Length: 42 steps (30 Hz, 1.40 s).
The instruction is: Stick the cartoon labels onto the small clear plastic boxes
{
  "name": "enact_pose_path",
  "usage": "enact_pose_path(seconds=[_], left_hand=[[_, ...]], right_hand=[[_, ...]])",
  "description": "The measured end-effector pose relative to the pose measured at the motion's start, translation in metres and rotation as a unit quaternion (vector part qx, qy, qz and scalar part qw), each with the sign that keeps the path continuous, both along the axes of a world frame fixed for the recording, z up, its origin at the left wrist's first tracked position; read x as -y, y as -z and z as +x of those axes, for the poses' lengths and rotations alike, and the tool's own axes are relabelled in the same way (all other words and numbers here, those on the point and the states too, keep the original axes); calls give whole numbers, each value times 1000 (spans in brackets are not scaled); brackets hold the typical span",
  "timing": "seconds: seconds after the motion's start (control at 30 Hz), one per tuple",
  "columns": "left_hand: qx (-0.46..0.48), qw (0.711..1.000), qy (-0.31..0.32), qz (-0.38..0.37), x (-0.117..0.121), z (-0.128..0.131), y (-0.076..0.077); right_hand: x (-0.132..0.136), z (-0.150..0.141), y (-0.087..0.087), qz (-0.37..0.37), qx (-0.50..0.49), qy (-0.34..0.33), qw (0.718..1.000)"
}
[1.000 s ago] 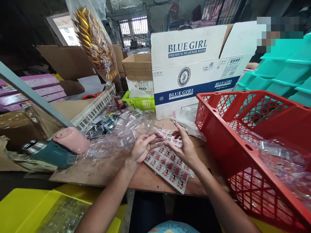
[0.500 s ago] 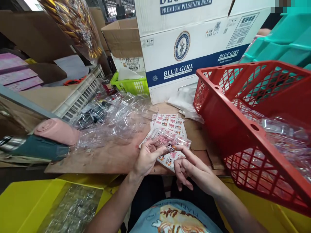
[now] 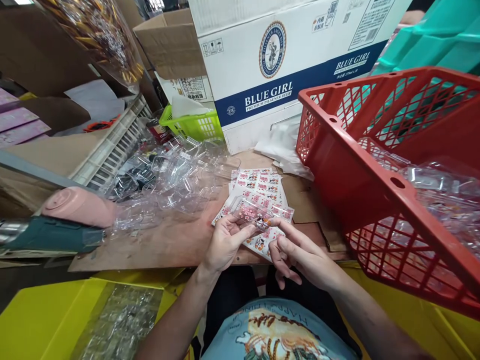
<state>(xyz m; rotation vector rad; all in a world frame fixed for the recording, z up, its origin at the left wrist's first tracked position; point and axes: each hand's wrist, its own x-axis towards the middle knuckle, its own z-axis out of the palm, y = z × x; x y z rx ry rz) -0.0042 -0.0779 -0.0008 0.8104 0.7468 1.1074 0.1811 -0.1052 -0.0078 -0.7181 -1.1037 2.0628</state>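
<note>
My left hand pinches a small clear plastic case with a cartoon sticker on it, just above the table's near edge. My right hand touches the same case from the right with its forefinger and thumb. Under the case lie sheets of pink and white cartoon stickers on the brown wooden board. A heap of clear empty plastic cases spreads to the left of the sheets.
A red mesh basket holding clear cases stands at the right. A white Blue Girl beer carton and a green basket stand behind. A pink and teal tool lies at the left. Yellow bins sit below the table's edge.
Both hands came toward me from over the sticker sheets to the table's near edge, and the clear case now carries a sticker. The view tilted down.
</note>
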Motion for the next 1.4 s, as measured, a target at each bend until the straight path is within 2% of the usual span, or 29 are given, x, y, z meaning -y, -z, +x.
enact_pose_path(seconds=[0.2,0.47,0.73,0.9,1.2,1.33,1.4], left_hand=[[-10,1000,-7,10,-1,0,0],[-29,999,-12,15,-2,-3,8],[17,1000,8,-2,1,-6,0],[22,999,-26,-34,2,-3,-2],[-22,998,-56,-19,1,4,-1],[-57,995,-85,-2,5,10,3],[-82,991,-109,14,7,10,4]], right_hand=[[-1,-2,0,-8,16,5,1000],[-3,-6,-2,-7,42,13,999],[-1,-11,-6,-15,53,20,998],[1,-15,-12,-10,62,31,998],[1,-19,-16,0,73,45,996],[1,-22,-14,17,125,64,990],[1,-18,-10,56,179,84,979]])
